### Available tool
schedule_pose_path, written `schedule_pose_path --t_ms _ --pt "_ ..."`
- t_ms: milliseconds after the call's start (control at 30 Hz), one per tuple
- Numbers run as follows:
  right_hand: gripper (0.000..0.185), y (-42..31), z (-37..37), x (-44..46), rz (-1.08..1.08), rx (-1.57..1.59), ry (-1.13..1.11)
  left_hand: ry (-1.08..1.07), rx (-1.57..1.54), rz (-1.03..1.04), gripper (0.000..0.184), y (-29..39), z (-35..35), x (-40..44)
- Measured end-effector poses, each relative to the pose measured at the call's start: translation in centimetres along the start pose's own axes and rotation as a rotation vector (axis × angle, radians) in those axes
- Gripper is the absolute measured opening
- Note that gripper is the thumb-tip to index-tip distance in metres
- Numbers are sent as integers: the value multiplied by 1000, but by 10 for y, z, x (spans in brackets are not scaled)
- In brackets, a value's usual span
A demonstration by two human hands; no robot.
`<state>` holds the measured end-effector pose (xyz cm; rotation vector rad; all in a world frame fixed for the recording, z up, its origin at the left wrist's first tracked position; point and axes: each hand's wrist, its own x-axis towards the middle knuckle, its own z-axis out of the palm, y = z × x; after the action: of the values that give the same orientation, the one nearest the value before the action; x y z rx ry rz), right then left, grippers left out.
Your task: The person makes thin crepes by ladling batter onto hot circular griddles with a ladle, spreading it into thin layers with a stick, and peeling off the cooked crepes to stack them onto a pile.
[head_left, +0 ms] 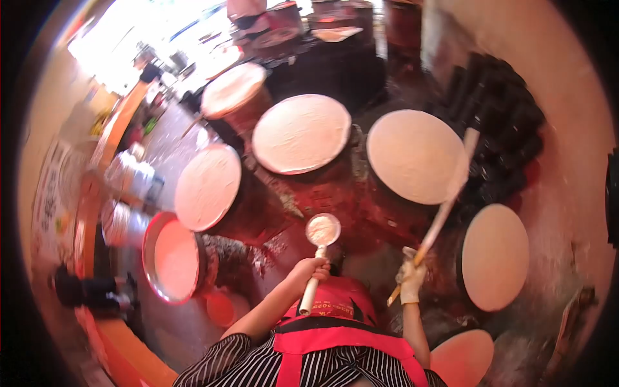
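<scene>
My left hand (314, 269) is wrapped round the pale handle of a ladle (323, 230), whose round bowl holds pale batter. Its bowl is over the floor between the griddles, close to my apron. In a white glove, my right hand (411, 277) grips a long flat wooden spatula (451, 184) slanting up and away. The blade passes over the right edge of a pale round pancake (412, 155); whether it touches cannot be seen. Other thin pancakes lie on drum-like stoves at the centre (301, 134), left (207, 187) and far right (495, 258).
A red-rimmed basin (147, 259) of pale batter stands at left, near a red bucket (222, 308). Black cylindrical blocks (500, 119) are stacked by the right wall. Another pale disc (463, 358) is beside my right arm. A person (149, 69) is at the far left.
</scene>
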<state>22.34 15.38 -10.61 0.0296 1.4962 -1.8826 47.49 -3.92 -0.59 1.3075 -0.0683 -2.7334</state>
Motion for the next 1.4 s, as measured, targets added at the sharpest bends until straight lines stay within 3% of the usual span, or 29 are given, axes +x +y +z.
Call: schedule_pose_path --t_ms 67,167,200,267,333,400,633,767,900,1000,1133,1267,1333,1400 --pt "14 -3 69 4 62 -275 -204 51 -153 126 9 8 -51 -25" --pt "12 8 157 19 154 -493 -467 197 -74 473 9 13 -76 -86" --pt "14 20 186 28 89 -614 -519 192 -90 546 9 18 -92 -102" --pt "18 58 240 43 -179 -775 -682 110 -446 551 7 29 -143 -128" --pt "24 65 311 40 -391 -1130 -776 43 -594 648 9 32 -179 -156" --pt "24 93 388 24 -786 -1313 -803 131 -632 767 11 41 -214 -183" --pt "19 219 609 -40 -1147 -1480 -1039 301 -875 985 8 110 -355 -258" --pt "21 236 663 -29 -1047 -1568 -1009 274 -918 1048 13 136 -417 -283" --pt "21 246 717 44 -1074 -1582 -691 386 -961 1042 12 166 -433 -302" --pt "23 220 795 88 -1004 -1564 -721 183 -1070 989 10 184 -441 -310" --pt "34 236 866 113 -825 -1671 -797 230 -1098 1017 11 204 -408 -322" --pt "33 247 888 100 -889 -1541 -842 279 -1098 1071 12 208 -404 -323" --pt "34 239 891 86 -793 -1678 -847 270 -1078 1101 12 207 -408 -320" --pt "33 237 886 82 -900 -1700 -874 248 -1090 1135 11 206 -408 -318"
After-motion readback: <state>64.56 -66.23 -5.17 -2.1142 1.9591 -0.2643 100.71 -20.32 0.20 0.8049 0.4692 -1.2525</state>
